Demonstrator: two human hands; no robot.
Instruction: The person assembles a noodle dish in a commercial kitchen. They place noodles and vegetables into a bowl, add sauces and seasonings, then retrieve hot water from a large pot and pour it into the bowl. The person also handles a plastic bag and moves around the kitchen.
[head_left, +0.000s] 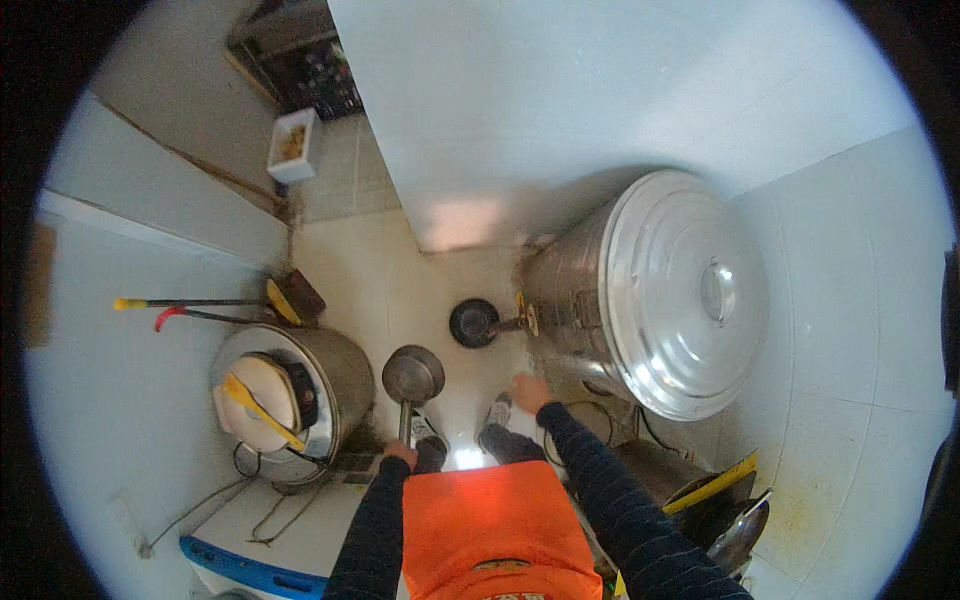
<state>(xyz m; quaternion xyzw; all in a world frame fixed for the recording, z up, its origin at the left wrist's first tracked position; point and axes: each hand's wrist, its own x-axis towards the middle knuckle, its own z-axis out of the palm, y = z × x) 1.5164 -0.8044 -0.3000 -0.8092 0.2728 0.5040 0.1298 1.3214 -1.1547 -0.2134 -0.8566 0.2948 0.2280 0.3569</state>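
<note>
My left hand (401, 452) grips the long handle of a metal dipper (413, 374), whose round bowl is held out over the floor near my left shoe. My right hand (531, 392) hangs near the lower side of a tall metal barrel pot (562, 300), apart from it. Its fingers look curled, but they are blurred and partly hidden. A domed metal lid (679, 300) with a handle covers the pot. From the pot's side a tap (527, 319) juts out over a small black bowl (472, 321) on the floor.
At left, a second large pot (349, 382) carries a lidded container with a yellow-handled utensil (262, 412). A broom and dustpan (289, 300) lean behind it. A white, blue-edged appliance (277, 525) is front left. Woks (739, 525) stand front right; a white box (295, 146) is far back.
</note>
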